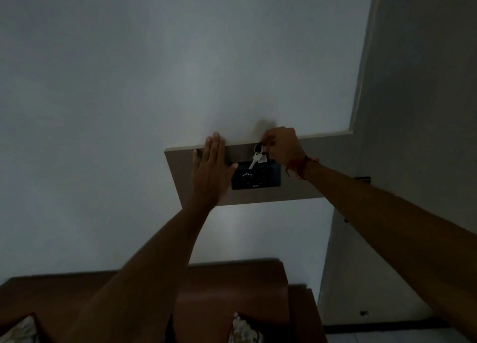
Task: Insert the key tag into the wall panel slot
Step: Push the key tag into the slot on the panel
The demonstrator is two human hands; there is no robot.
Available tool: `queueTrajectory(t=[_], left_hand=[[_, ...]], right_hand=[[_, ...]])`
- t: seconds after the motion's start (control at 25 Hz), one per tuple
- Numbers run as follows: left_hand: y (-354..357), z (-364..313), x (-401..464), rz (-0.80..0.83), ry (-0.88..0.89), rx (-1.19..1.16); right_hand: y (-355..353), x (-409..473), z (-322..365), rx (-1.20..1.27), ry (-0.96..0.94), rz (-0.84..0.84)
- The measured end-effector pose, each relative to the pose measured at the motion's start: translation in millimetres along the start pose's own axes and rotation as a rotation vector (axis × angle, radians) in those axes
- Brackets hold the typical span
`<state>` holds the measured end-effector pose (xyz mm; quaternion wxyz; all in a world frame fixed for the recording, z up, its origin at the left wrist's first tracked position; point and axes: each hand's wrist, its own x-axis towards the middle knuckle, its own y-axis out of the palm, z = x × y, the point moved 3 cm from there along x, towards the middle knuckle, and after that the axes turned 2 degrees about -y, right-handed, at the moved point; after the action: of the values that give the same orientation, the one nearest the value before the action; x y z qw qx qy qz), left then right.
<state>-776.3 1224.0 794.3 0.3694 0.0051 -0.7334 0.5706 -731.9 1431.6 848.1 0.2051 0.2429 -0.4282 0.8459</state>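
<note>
A black wall panel [260, 180] with a round dial is mounted on a brown board [309, 167] on the white wall. My right hand [282, 147] is closed at the panel's top edge, pinching a key ring. A silver key [253, 161] and a pale tag [262, 158] hang from the ring over the panel's upper part. The slot itself is hidden behind my fingers. My left hand [211, 172] lies flat with fingers spread on the board, just left of the panel, thumb touching the panel's corner.
The room is dim. A brown wooden headboard [232, 286] and patterned cushions [245, 329] sit below. A grey wall or door face [413, 110] stands to the right, with a dark handle [362, 179] near my right forearm.
</note>
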Motion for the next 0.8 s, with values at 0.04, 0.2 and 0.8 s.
queueTrajectory(t=[0.04,0.2,0.8], left_hand=[[4.9,0.8,0.1,-0.025,-0.002,-0.007],[22.0,3.9,1.4,-0.103,-0.021,-0.016],[23.1,-1.8,1.8,-0.104,-0.054,-0.050]], right_hand=[[3.5,-2.4,-3.3,-0.017,-0.005,0.006],[17.7,-16.2,-11.9,-0.070,0.005,-0.034],[24.2,-31.4,12.6,-0.608,-0.331,0.108]])
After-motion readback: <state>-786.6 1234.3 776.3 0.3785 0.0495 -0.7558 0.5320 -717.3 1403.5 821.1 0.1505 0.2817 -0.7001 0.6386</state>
